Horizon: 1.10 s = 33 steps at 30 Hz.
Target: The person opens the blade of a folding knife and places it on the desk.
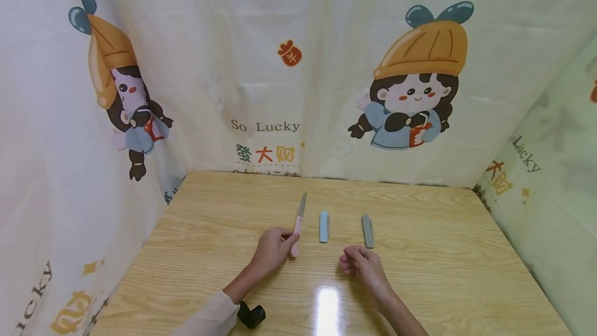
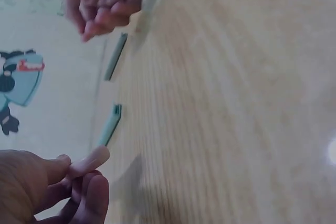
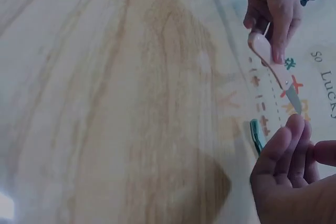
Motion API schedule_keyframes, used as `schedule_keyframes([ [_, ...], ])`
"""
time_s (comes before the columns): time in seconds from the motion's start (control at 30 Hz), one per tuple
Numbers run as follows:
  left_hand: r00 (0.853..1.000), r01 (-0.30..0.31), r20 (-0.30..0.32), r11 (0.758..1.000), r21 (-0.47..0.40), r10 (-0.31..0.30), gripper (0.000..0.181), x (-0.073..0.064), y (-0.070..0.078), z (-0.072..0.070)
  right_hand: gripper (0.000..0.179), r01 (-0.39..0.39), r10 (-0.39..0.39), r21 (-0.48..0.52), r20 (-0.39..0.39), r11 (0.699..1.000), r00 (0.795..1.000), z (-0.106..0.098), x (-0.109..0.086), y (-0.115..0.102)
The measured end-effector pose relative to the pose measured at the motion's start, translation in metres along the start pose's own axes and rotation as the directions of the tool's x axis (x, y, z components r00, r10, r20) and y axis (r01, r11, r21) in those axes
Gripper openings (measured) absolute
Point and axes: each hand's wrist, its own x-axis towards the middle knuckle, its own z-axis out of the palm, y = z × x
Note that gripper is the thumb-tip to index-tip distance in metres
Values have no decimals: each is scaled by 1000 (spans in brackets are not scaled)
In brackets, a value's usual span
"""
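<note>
My left hand (image 1: 272, 247) pinches a folding knife by its pink handle (image 1: 297, 224) between thumb and fingers. The knife is unfolded, its grey blade (image 1: 302, 205) pointing to the back of the table. In the left wrist view, the rounded handle end (image 2: 96, 160) sticks out past the thumb. My right hand (image 1: 366, 266) holds nothing; its fingers bend loosely above the table. Just beyond it lies a folded grey-green knife (image 1: 367, 231). Between the pink knife and the grey-green one lies a folded light blue knife (image 1: 324, 227).
A black, curved, pipe-like object (image 1: 253, 317) lies by the left sleeve (image 1: 214, 315) near the front edge. The wooden table (image 1: 443, 253) backs onto a printed curtain (image 1: 326, 92), which also hangs along both sides.
</note>
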Motion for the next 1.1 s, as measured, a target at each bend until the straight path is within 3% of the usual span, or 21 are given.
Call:
schedule_keyframes([
  [0.17,997,79,-2,995,-55,-80,22,10,-7,-4,31,-5,7,-63,26,998,1000,1,-2,1],
  [0.4,990,137,-41,991,10,-136,21,16,-14,-7,34,14,-8,-87,64,996,998,2,-4,-1],
  [0.7,985,140,-126,974,176,-119,18,20,-23,-8,34,51,-39,-98,121,994,992,5,-7,-1],
  [0.87,982,151,-143,970,192,-125,18,21,-26,-4,32,30,-19,-82,132,996,991,7,-7,1],
  [1.1,982,136,-150,980,148,-114,13,23,-26,-3,31,30,-17,-80,151,996,988,7,-7,0],
])
